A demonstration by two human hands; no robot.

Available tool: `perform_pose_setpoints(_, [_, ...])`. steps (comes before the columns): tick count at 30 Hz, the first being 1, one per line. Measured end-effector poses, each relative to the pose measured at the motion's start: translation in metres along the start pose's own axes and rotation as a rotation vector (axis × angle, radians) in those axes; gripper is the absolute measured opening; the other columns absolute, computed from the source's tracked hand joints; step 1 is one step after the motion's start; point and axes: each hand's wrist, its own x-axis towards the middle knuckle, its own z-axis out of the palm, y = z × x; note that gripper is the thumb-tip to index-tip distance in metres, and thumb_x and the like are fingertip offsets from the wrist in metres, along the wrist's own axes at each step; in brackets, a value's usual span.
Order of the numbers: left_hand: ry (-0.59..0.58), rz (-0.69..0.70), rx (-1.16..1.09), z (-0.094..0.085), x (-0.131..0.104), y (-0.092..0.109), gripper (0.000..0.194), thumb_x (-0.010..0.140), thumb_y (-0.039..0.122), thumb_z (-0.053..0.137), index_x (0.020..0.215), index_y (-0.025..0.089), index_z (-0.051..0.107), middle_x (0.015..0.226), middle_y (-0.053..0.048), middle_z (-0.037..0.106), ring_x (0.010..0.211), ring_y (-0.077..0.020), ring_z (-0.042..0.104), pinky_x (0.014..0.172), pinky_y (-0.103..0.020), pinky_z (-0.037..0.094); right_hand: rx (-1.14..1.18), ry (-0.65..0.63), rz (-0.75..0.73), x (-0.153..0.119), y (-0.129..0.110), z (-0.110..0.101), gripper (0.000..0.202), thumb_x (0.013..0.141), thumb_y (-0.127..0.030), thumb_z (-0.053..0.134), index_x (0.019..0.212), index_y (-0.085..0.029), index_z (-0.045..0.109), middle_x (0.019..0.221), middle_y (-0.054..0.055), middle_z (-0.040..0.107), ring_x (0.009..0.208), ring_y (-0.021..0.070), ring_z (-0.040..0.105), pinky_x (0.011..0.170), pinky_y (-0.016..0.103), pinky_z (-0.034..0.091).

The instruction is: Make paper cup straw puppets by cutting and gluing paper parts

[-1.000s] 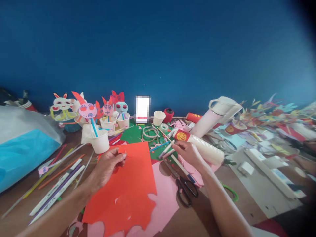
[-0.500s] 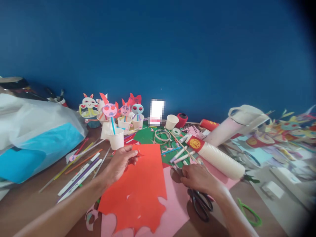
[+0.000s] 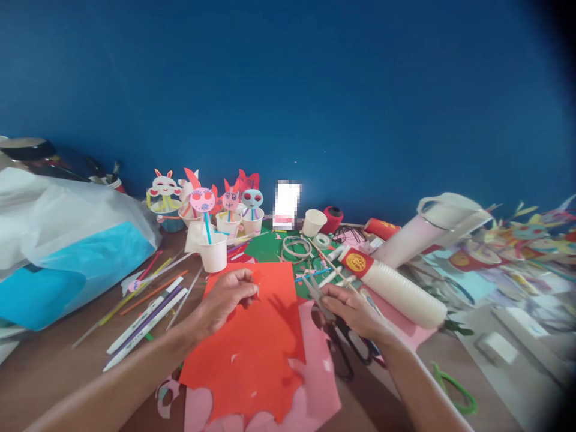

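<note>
My left hand [image 3: 229,297] is closed in a pinch over the upper part of a red paper sheet [image 3: 252,348]. Between its thumb and fingers is a small red paper piece [image 3: 257,278]. The sheet's near edge is cut into curves, and it lies on a pink paper sheet [image 3: 323,372]. To the right, my right hand [image 3: 353,309] is closed around scissors [image 3: 342,354] with black handles. Their blades point up and to the left, slightly apart, off the red sheet's right edge.
Decorated paper faces on straws stand in white cups [image 3: 213,252] at the back left. Markers [image 3: 146,330] lie left of the red sheet, near a plastic bag [image 3: 90,252]. A stack of paper cups [image 3: 400,291] and a pitcher [image 3: 418,237] occupy the right. Green pipe cleaner [image 3: 456,390] lies near right.
My right hand has raised the scissors off the table, turning the blades toward the red sheet. My left hand has shifted slightly right and nearer, with the small red piece now showing.
</note>
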Motion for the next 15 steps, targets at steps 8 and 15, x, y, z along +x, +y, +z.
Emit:
perform_pose_setpoints(8, [0.056,0.017,-0.044,-0.002,0.002,-0.001,0.010,0.067,0.026,0.060,0.072,0.018,0.055,0.050,0.007,0.046,0.046,-0.0069,0.044,0.049,-0.020,0.034,-0.273,0.134,-0.079,0.010,-0.003,0.024,0.014,0.078,-0.029,0.048,0.080,-0.018,0.056,0.065,-0.003,0.056,0.058,0.0108,0.048,0.053,0.020,0.035])
perform_pose_setpoints(15, [0.043,-0.039,0.003,-0.002,0.000,0.005,0.012,0.067,0.027,0.057,0.064,0.017,0.051,0.062,-0.001,0.060,0.057,-0.0117,0.052,0.047,-0.021,0.031,-0.490,0.522,-0.085,-0.013,-0.016,-0.026,0.022,0.084,-0.038,0.039,0.078,-0.019,0.048,0.065,-0.001,0.055,0.056,0.0127,0.047,0.052,0.023,0.034])
